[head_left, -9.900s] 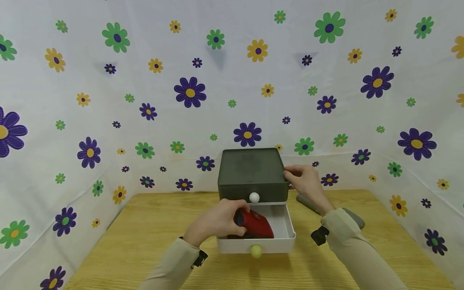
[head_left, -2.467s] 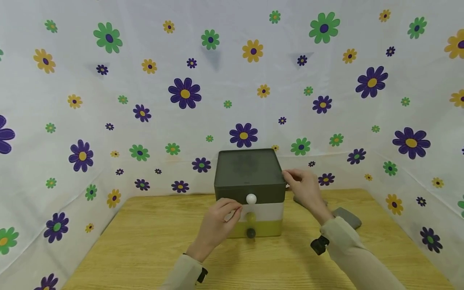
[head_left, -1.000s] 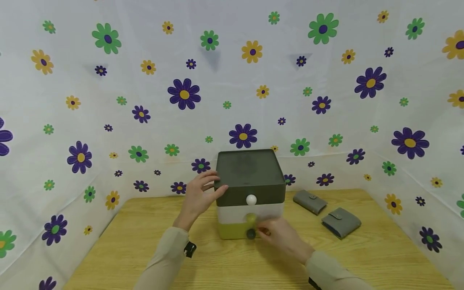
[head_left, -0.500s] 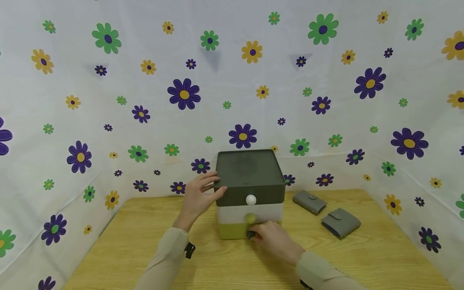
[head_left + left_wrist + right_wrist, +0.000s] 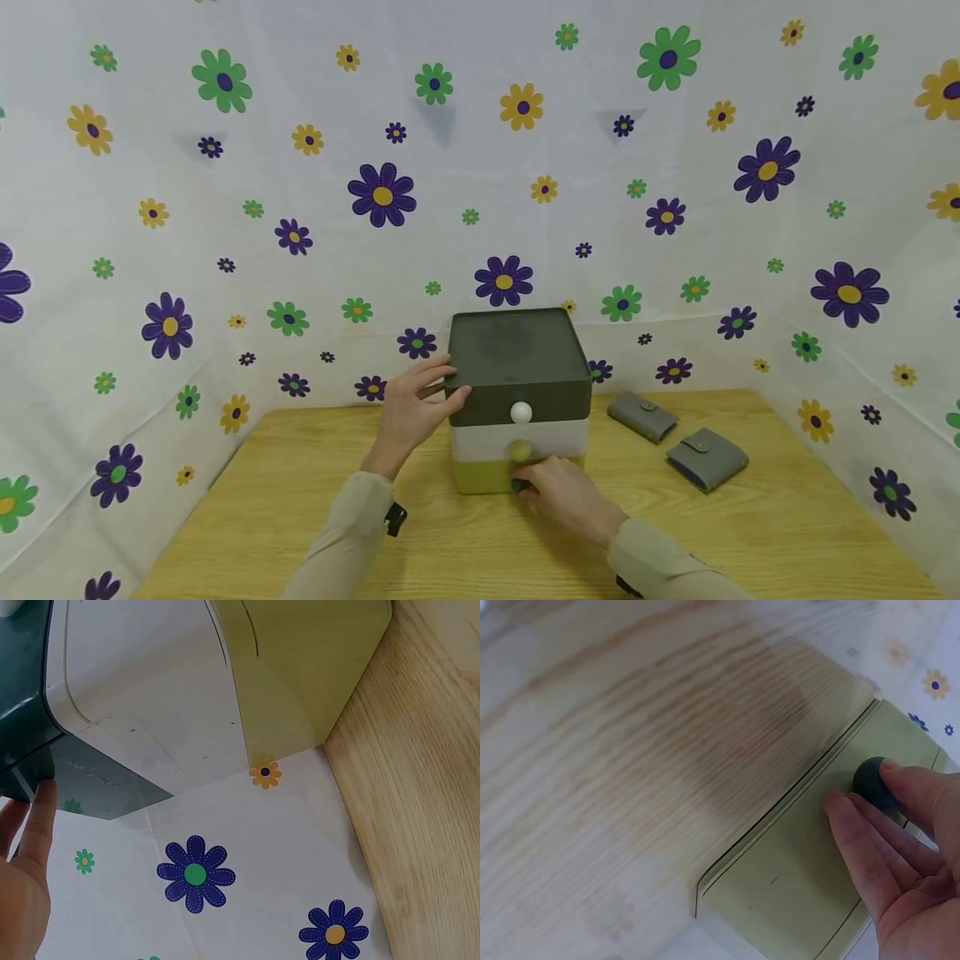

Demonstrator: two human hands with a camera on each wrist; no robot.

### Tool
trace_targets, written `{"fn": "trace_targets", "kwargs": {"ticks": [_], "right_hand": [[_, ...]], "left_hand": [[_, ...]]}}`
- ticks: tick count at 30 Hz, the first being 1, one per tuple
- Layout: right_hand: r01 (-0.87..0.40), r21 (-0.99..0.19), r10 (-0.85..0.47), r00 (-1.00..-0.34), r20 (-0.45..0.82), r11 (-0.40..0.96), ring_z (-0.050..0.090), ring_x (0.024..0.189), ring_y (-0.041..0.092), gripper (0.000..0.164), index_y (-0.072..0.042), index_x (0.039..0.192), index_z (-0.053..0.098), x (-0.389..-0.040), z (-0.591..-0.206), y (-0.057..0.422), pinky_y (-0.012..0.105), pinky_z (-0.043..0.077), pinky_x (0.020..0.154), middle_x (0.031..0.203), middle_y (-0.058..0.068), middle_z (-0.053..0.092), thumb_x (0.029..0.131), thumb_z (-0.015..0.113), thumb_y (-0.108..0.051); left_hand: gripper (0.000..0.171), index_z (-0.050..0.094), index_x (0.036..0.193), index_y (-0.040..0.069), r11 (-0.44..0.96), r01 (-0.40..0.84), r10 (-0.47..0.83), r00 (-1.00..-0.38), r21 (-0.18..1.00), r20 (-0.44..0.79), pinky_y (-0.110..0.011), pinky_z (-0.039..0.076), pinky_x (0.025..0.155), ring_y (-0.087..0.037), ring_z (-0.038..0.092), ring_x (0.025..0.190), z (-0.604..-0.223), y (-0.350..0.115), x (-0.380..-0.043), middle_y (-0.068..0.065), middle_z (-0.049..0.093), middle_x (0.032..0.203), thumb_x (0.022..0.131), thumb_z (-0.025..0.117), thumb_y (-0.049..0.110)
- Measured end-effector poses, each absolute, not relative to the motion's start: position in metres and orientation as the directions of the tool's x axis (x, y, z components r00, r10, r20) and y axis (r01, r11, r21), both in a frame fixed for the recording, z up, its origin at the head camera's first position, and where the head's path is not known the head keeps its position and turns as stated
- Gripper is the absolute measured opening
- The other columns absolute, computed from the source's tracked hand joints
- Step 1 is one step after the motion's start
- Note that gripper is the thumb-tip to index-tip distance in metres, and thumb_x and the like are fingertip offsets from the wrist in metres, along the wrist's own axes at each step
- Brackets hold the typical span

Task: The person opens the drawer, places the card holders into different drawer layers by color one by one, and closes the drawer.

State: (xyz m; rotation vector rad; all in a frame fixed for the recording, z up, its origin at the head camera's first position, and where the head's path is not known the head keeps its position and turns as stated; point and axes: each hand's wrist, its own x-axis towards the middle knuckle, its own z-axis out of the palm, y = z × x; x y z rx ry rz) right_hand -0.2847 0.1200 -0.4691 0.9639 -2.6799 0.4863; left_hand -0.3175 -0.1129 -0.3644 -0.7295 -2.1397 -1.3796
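A small chest of three stacked drawers stands in the head view: dark grey-green top drawer (image 5: 483, 406) with a white knob (image 5: 521, 412), white middle drawer (image 5: 483, 443) with a yellow-green knob (image 5: 520, 451), and yellow-green bottom drawer (image 5: 480, 477). All three are closed. My left hand (image 5: 408, 408) rests on the chest's upper left corner, fingers at its side and thumb near the front. Fingers and thumb of my right hand (image 5: 567, 497) pinch the dark round knob (image 5: 873, 784) of the bottom drawer, which the right wrist view shows closely.
Two grey snap wallets, one farther back (image 5: 642, 417) and one nearer (image 5: 707, 459), lie right of the chest on the wooden table (image 5: 315, 500). A white cloth with printed flowers (image 5: 480, 150) surrounds the back and sides.
Earlier the middle drawer was out, my left hand on a red case inside; then it was shut. My left hand moved to the chest's left corner, my right from its right side to the bottom knob.
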Motion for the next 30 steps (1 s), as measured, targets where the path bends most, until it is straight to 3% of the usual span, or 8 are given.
{"fn": "trace_targets", "kwargs": {"ticks": [7,17,25,30], "right_hand": [[-0.631,-0.252,-0.559,-0.771,0.305,0.734,0.066,0.074,0.006,0.016,-0.015,0.101,0.074,-0.281,-0.469,0.119,0.023,0.051,0.06,0.09,-0.004,0.072,0.085,0.074,-0.01],[-0.639,-0.319,-0.578,-0.769,0.274,0.7,0.056,0.069,-0.005,0.015,-0.014,0.1,0.074,-0.267,-0.465,0.121,0.016,0.048,0.06,0.086,-0.005,0.072,0.086,0.073,-0.008],[-0.643,-0.34,-0.597,-0.765,0.24,0.686,0.064,0.075,-0.002,0.013,-0.016,0.096,0.074,-0.251,-0.463,0.122,0.016,0.05,0.062,0.086,-0.007,0.073,0.085,0.074,-0.009],[-0.651,-0.32,-0.606,-0.758,0.24,0.688,0.061,0.071,-0.004,0.012,-0.017,0.095,0.074,-0.242,-0.463,0.121,0.014,0.047,0.058,0.083,-0.009,0.071,0.085,0.075,-0.011]], "left_hand": [[0.032,0.071,0.108,-0.008,0.351,0.696,0.166,-0.705,0.627,0.69,-0.048,0.056,0.083,-0.039,0.063,0.115,-0.37,-0.113,-0.32,-0.025,0.062,0.129,0.08,0.079,0.004],[0.029,0.072,0.106,-0.007,0.376,0.722,0.134,-0.662,0.581,0.737,-0.048,0.057,0.08,-0.038,0.065,0.112,-0.382,-0.113,-0.327,-0.024,0.063,0.126,0.079,0.079,0.002],[0.032,0.074,0.108,0.002,0.351,0.741,0.145,-0.647,0.573,0.748,-0.04,0.059,0.079,-0.032,0.065,0.113,-0.396,-0.118,-0.346,-0.016,0.064,0.128,0.079,0.082,0.011],[0.032,0.074,0.109,0.004,0.351,0.754,0.15,-0.63,0.555,0.762,-0.036,0.059,0.078,-0.03,0.066,0.114,-0.396,-0.118,-0.346,-0.014,0.065,0.128,0.08,0.082,0.016]]}}
